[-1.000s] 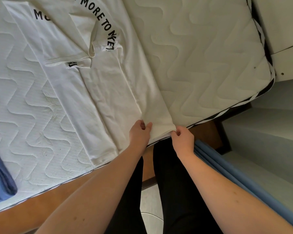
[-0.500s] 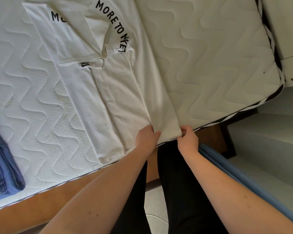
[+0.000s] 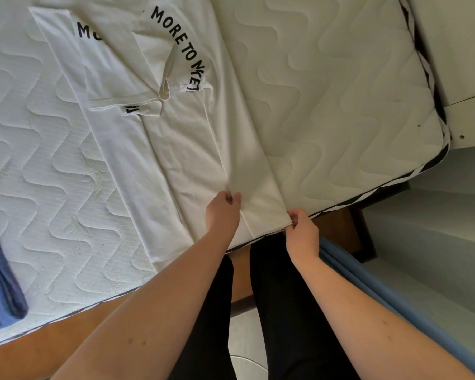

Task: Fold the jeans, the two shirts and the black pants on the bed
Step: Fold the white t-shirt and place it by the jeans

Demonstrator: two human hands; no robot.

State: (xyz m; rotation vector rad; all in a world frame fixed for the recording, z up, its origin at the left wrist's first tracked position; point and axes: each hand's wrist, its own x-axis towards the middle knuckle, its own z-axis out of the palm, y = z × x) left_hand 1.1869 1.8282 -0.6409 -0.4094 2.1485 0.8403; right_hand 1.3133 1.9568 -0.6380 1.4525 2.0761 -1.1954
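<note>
**Hem pinched, ready for the fold up**

A bare quilted mattress with wavy stitching fills the view, its near edge over a wooden frame. A white shirt lies lengthwise on it, both sleeves and sides already turned in to a narrow strip. The left hand pinches the hem with curled fingers; the right hand pinches the hem's right corner at the mattress edge. Blue jeans sit folded at the far left, well apart. The step in hand looks like the lengthwise fold: next, both hands should lift the hem evenly and carry it toward the collar. The print reads "MORE TO"; the further letters are partly hidden.
</note>
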